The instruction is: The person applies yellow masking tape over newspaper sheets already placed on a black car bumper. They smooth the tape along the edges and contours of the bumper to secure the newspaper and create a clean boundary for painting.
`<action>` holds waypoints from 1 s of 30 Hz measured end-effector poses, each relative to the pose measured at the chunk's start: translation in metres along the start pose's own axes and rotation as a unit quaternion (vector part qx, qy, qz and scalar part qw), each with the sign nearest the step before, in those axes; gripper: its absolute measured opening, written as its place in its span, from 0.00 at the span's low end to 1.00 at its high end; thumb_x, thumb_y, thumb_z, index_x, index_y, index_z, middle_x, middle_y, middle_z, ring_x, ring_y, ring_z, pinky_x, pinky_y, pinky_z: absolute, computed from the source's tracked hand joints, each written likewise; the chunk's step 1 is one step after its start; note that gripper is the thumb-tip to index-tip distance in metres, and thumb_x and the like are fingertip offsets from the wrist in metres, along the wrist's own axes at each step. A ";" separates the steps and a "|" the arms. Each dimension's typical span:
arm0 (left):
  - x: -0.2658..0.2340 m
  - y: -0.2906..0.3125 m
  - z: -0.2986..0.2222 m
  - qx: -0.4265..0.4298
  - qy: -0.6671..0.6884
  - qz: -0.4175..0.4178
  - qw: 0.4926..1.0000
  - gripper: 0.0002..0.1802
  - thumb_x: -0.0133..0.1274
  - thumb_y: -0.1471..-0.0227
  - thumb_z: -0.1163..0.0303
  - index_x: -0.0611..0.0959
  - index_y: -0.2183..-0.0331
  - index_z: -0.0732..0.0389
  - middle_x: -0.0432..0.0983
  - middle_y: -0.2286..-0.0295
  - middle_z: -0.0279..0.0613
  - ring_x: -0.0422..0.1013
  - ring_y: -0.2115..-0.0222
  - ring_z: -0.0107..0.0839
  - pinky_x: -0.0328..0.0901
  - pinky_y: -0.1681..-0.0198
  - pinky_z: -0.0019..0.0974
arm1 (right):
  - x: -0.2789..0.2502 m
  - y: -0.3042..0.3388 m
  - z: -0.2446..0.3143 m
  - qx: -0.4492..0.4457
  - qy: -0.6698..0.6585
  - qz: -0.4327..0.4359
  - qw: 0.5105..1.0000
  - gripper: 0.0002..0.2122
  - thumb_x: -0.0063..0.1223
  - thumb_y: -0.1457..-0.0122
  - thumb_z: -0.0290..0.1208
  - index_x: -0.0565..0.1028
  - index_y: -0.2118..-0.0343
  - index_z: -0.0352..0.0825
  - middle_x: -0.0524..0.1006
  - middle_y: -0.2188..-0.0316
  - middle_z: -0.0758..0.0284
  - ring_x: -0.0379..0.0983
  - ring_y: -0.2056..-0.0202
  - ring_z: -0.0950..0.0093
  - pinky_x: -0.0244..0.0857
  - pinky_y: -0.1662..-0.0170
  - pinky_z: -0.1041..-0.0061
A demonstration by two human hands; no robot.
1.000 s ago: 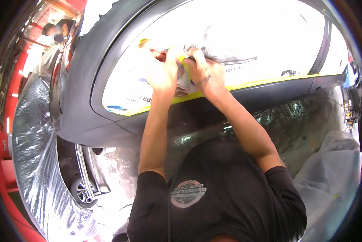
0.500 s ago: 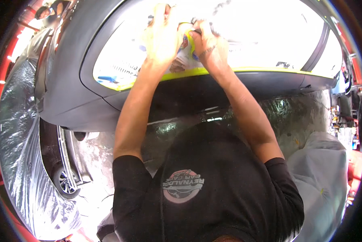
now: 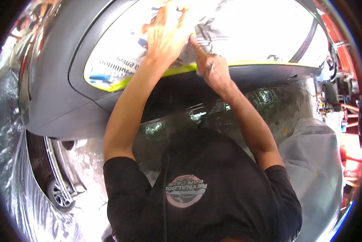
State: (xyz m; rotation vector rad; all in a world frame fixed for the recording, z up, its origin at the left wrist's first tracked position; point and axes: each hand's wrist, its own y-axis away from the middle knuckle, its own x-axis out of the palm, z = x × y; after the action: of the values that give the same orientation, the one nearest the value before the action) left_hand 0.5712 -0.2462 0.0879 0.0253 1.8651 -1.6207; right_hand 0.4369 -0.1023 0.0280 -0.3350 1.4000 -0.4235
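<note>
Newspaper sheets [image 3: 120, 54] cover the window area of a dark grey car body [image 3: 56, 92]. Yellow masking tape [image 3: 261, 63] runs along their lower edge. My left hand [image 3: 165, 38] lies on the paper with its fingers stretched out. Just right of it, my right hand [image 3: 215, 70] has one digit extended up against the paper and its other fingers curled. A bit of yellow and blue, apparently the roll of masking tape [image 3: 197, 72], shows beside the curled right fingers; most of it is hidden. Glare washes out much of the paper.
Clear plastic sheeting [image 3: 7, 145] drapes a car at the left, whose wheel [image 3: 61, 194] shows below. A plastic-covered bulky thing [image 3: 310, 161] stands at the right. Red shelving and assorted items line the far right. Another person [image 3: 25, 22] is at the upper left.
My right hand has moved down and away from my left hand, from working close together with the tape to one digit stretched on the paper. My left hand has flattened out. The view has shifted slightly.
</note>
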 end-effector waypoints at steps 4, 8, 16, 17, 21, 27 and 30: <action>-0.006 0.002 -0.008 -0.003 -0.081 0.019 0.997 0.29 0.66 0.52 0.58 0.84 0.49 0.57 0.73 0.47 0.56 0.77 0.54 0.52 0.77 0.61 0.54 | 0.003 0.011 -0.001 -0.035 -0.006 -0.052 0.998 0.33 0.56 0.42 0.22 0.69 0.30 0.42 0.81 0.75 0.57 0.81 0.74 0.61 0.76 0.67 0.60; 0.019 0.018 0.015 0.002 -0.062 0.027 0.998 0.33 0.66 0.52 0.55 0.82 0.46 0.57 0.72 0.44 0.60 0.78 0.54 0.52 0.77 0.60 0.55 | -0.003 0.001 0.008 -0.009 -0.119 -0.147 0.982 0.24 0.53 0.37 0.26 0.73 0.37 0.40 0.83 0.61 0.56 0.81 0.61 0.60 0.74 0.52 0.59; 0.000 -0.026 0.016 -0.115 0.016 0.082 0.990 0.29 0.61 0.45 0.62 0.79 0.44 0.63 0.74 0.44 0.56 0.77 0.56 0.48 0.72 0.53 0.50 | -0.022 -0.009 0.024 0.048 -0.137 -0.039 0.989 0.22 0.57 0.34 0.30 0.75 0.38 0.36 0.82 0.73 0.54 0.82 0.74 0.62 0.73 0.68 0.66; -0.004 -0.035 0.017 -0.109 0.033 0.068 0.991 0.29 0.64 0.49 0.64 0.80 0.47 0.62 0.76 0.46 0.54 0.82 0.64 0.46 0.78 0.63 0.47 | -0.020 -0.006 0.018 0.052 -0.169 -0.043 0.983 0.20 0.57 0.34 0.31 0.77 0.40 0.35 0.81 0.74 0.53 0.81 0.75 0.63 0.72 0.70 0.67; 0.014 -0.027 0.021 -0.232 0.224 0.026 0.946 0.25 0.55 0.38 0.67 0.78 0.42 0.65 0.76 0.46 0.59 0.71 0.43 0.56 0.66 0.38 0.54 | -0.042 0.016 0.010 0.113 -0.353 -0.064 0.927 0.16 0.58 0.32 0.37 0.82 0.47 0.33 0.80 0.76 0.59 0.71 0.77 0.79 0.68 0.70 0.74; -0.035 -0.043 -0.008 -0.129 0.223 0.020 0.966 0.06 0.58 0.42 0.80 0.82 0.61 0.64 0.78 0.68 0.43 0.76 0.69 0.37 0.70 0.68 0.41 | -0.107 0.043 -0.065 0.322 -0.719 -0.214 0.577 0.19 0.53 0.37 0.21 0.76 0.42 0.26 0.78 0.71 0.66 0.70 0.76 0.78 0.66 0.72 0.77; -0.057 -0.067 -0.022 -0.091 0.304 -0.010 0.948 0.08 0.59 0.44 0.80 0.81 0.60 0.63 0.79 0.65 0.50 0.78 0.71 0.46 0.72 0.69 0.45 | -0.142 0.031 -0.077 0.256 -0.749 -0.262 0.552 0.22 0.50 0.37 0.17 0.73 0.38 0.27 0.79 0.67 0.63 0.73 0.74 0.74 0.69 0.66 0.74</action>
State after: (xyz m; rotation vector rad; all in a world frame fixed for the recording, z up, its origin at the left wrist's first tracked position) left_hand 0.5779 -0.2193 0.1744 0.4777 2.4736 -1.5544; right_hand 0.3470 -0.0058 0.1259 -0.4337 -0.5976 -0.7260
